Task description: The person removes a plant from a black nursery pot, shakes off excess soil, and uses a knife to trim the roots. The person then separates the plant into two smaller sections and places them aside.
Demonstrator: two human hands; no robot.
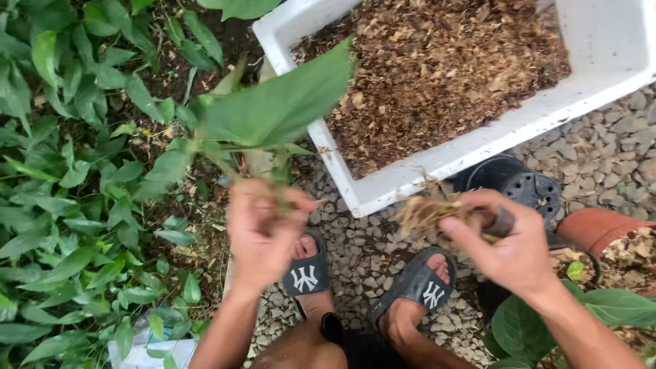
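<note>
My left hand point(263, 229) grips the stem base of a small green plant point(273, 109) whose broad leaves rise over the corner of a white foam box point(383, 188). My right hand point(506, 242) holds a clump of pale dry roots and fibre point(427, 212), with a dark handle-like piece showing between its fingers. The two hands are apart, above my feet in dark sandals point(307, 273). The box is filled with brown wood-chip mulch point(437, 68).
Grey gravel point(615, 150) covers the ground. A black plastic pot point(516, 181) lies behind my right hand, a terracotta pot point(594, 229) with mulch to its right. Dense green leafy plants point(61, 171) fill the left side. A leafy plant point(526, 328) sits at the lower right.
</note>
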